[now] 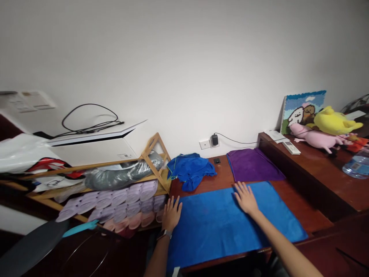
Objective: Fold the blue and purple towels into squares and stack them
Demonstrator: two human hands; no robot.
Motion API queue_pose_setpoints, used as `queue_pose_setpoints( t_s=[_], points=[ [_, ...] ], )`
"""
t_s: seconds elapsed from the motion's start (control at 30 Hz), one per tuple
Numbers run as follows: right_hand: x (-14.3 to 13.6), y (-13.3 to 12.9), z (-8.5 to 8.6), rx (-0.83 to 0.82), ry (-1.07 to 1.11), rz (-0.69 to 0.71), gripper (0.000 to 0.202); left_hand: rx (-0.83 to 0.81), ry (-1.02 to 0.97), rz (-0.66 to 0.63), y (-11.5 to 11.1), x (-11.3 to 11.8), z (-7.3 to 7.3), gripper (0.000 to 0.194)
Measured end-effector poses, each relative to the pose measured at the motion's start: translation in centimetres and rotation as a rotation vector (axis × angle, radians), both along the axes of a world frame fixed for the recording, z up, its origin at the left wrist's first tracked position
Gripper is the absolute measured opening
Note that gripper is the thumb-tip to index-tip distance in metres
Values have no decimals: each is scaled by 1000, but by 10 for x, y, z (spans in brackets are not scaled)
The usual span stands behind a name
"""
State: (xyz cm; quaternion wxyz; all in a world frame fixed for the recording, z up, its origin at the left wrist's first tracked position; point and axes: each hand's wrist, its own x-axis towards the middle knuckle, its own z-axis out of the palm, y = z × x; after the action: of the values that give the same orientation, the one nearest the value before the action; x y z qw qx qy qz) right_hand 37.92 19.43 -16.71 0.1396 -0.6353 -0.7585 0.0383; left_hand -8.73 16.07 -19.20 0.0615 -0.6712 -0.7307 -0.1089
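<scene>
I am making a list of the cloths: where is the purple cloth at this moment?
In the head view, the purple cloth lies right of centre on the reddish-brown desk, just beyond the flat blue cloth and right of the crumpled blue cloth.

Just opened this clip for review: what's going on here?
A person's right hand lies on a spread blue cloth on the brown desk, near the cloth's far edge; the left hand is at its left edge. Both are open, gripping nothing. Beyond lie a crumpled blue cloth and a purple cloth.
</scene>
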Motion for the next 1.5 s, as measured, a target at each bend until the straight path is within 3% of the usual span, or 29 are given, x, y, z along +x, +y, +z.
queue_pose_setpoints(
  t_s=[0.1,0.2,0.27,0.4,0.47,0.53,0.6,0.8,0.9,1.0,1.13,1.23,1.33,1.43,1.5],
  points=[
    [-73,-12,-1,-66,55,205,64,-53,9,6,-2,-3,1,60],
    [-116,-20,-8,-133,72,297,65,-17,42,1,-2,7,7,59],
    [-127,-21,-11,-167,80,304,67,40,45,-96,1,29,10,57],
    [-126,-14,-6,-178,104,315,68,33,-8,-406,15,100,10,53],
    [-113,-8,-3,-168,95,305,67,-16,-35,-457,22,126,8,54],
    [-86,-1,-3,-165,60,262,66,-67,-50,-447,26,130,6,54],
    [-43,6,-8,-176,5,169,66,-98,-53,-403,26,109,4,56],
    [115,20,-40,-212,-161,-216,71,-96,6,-178,5,10,-6,62],
    [149,22,-50,-213,-165,-277,73,-88,29,-164,3,-2,-7,63],
    [149,27,-48,-221,-155,-296,73,-121,28,-145,8,3,0,63],
    [135,30,-31,-252,-148,-325,72,-178,25,-131,9,14,20,62],
    [104,15,-19,-140,-122,-297,71,-122,19,-200,-5,41,32,58],
    [37,-23,-17,24,-31,-94,67,-22,-22,-368,-31,96,32,54],
    [-45,-69,-25,48,44,145,65,-12,-62,-498,-56,152,23,53],
    [-81,-92,-30,36,65,262,64,-35,-76,-511,-68,170,16,53]
  ],
)
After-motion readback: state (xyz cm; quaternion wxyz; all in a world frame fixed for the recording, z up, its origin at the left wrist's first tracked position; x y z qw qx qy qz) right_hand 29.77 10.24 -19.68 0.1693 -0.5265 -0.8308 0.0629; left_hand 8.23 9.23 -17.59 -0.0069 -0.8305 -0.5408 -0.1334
